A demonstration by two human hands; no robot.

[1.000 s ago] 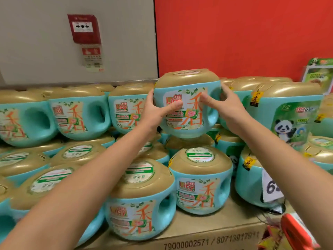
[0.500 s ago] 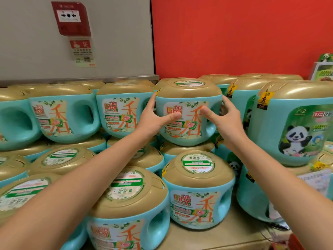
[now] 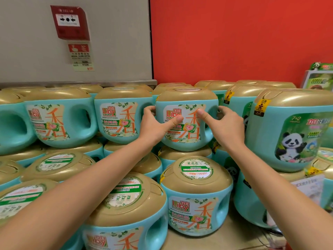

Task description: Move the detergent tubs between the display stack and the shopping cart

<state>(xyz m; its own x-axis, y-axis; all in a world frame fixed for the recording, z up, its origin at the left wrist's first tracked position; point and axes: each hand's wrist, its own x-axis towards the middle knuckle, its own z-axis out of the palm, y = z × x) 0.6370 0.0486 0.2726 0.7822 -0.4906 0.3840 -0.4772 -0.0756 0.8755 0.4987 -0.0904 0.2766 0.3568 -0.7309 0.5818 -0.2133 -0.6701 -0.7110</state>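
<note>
The left hand (image 3: 155, 127) and right hand (image 3: 227, 128) have their grip clamped on the sides of the tub (image 3: 186, 141) in the top row of the display stack (image 3: 59, 166), which I'd say wants handling level, clear of its close neighbours (image 3: 122, 134).

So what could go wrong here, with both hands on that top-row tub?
Two risks. The held tub seems to perch on the domed gold lid beneath; released off-centre, it might tilt or slide forward. And the left hand and right hand sit in tight gaps beside the neighbouring tub and the panda tub, so fingers could get pinched.
</note>
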